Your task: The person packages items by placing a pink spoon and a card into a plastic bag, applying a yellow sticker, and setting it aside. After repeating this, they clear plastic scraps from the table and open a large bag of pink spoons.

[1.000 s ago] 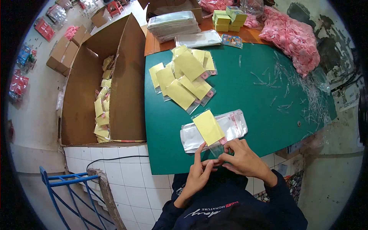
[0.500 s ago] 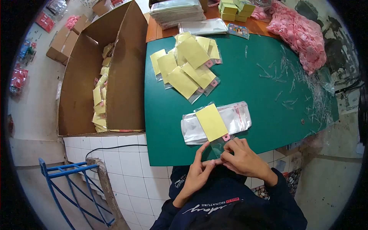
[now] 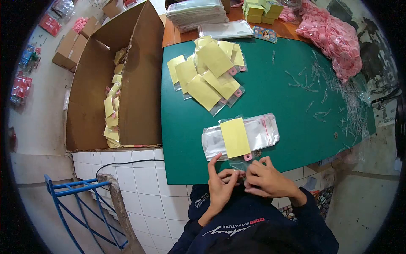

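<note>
A clear plastic bag with a yellow card (image 3: 235, 138) inside lies across a stack of clear plastic bags (image 3: 263, 130) near the table's front edge. A small pink piece (image 3: 248, 157) shows at the card's lower corner. Its open-looking clear end reaches down to my hands. My left hand (image 3: 220, 186) pinches that end between thumb and curled fingers, with the index finger stretched out towards the stack. Beside it, my right hand (image 3: 265, 179) has its fingers closed at the same plastic end. The exact fold between my fingertips is partly hidden.
A pile of bagged yellow cards (image 3: 207, 76) lies further back on the green table (image 3: 275, 93). Left stands a tall cardboard box (image 3: 141, 84) with more of them. Thin plastic strips (image 3: 325, 84) and a bag of pink pieces (image 3: 334, 42) are at right.
The bag with the yellow card has turned slightly more upright. My two hands have come closer together, and my left fingers have curled in on the plastic end.
</note>
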`<state>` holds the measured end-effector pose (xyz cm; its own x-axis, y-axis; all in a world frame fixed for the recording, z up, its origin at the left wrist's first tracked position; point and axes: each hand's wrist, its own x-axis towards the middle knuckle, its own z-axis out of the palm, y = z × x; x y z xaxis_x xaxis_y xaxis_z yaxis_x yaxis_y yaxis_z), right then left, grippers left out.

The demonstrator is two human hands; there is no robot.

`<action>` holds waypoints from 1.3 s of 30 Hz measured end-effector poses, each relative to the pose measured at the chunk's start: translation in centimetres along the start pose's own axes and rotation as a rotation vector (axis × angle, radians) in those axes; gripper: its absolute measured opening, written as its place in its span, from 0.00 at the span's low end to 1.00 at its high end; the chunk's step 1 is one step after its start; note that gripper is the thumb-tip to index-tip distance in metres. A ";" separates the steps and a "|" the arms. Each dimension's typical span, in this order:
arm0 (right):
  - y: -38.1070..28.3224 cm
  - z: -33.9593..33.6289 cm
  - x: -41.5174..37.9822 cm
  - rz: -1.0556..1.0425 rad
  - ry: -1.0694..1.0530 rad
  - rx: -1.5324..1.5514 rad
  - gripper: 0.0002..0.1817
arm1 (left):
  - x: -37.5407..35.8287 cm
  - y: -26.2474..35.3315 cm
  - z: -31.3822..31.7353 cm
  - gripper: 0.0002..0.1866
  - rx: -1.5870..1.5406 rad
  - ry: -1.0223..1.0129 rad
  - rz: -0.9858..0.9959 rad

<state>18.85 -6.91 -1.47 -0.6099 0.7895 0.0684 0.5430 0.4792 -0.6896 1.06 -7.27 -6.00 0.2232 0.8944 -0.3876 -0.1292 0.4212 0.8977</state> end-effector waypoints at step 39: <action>0.0 3.8 -2.1 0.581 0.539 0.836 0.06 | -1.1 1.0 -1.8 0.04 0.379 -0.123 0.099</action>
<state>17.95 -10.02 -4.36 0.0421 0.9658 -0.2560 -0.0138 -0.2557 -0.9667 -1.03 -7.53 -5.05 0.3443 0.8936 -0.2881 0.2046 0.2281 0.9519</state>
